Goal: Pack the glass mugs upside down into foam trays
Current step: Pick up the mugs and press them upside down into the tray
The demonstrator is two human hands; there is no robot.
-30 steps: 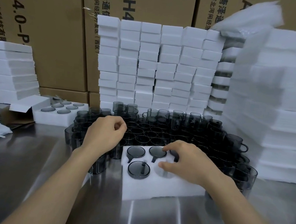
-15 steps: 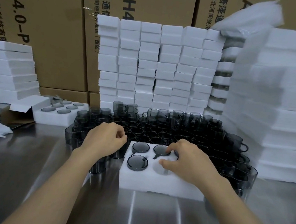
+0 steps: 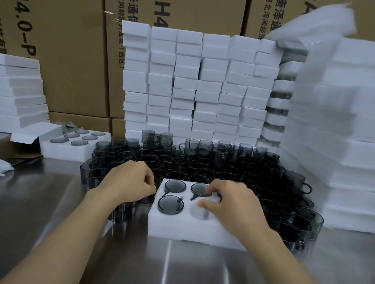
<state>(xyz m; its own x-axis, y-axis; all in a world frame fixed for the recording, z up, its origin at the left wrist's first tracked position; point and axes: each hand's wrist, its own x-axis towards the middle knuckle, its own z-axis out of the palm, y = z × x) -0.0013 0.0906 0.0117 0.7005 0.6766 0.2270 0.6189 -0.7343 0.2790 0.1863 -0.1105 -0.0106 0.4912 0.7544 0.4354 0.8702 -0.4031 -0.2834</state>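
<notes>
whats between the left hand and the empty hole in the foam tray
Head view: an upside-down glass mug in the foam tray's front-left hole sits between left hand and empty hole.

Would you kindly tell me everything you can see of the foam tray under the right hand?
The foam tray is a thick white block lying flat on the steel table. Three round pockets hold grey mugs bottoms-up; one near pocket is empty. The right hand rests on it, hiding its right part.
</notes>
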